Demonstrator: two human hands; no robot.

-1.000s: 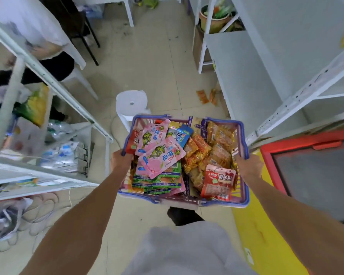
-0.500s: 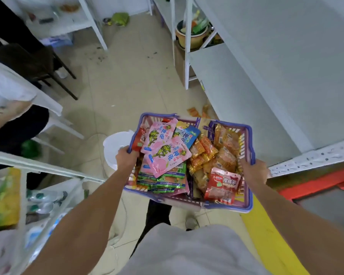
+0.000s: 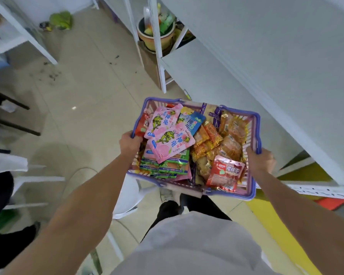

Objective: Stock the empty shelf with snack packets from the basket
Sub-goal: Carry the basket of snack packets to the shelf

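I carry a purple plastic basket (image 3: 254, 187) in front of me, above the floor. My left hand (image 3: 129, 143) grips its left rim and my right hand (image 3: 260, 160) grips its right rim. Inside lie many snack packets: pink turtle packets (image 3: 171, 143) on the left, green ones (image 3: 167, 165) under them, orange and yellow packets (image 3: 226, 139) on the right, and a red packet (image 3: 225, 172) at the near right. The empty white shelf (image 3: 246, 62) runs along my right, close to the basket.
A white plastic stool (image 3: 127, 193) stands on the floor under the basket. A pot with items (image 3: 157, 34) sits beyond the shelf's far end. Black chair legs (image 3: 12, 116) and another white shelf (image 3: 18, 30) are at the left. A yellow and red surface (image 3: 286, 235) lies at the lower right.
My view has swung to the right and the basket has moved with me, closer to the empty white shelf. Both hands keep the same hold on the rims.
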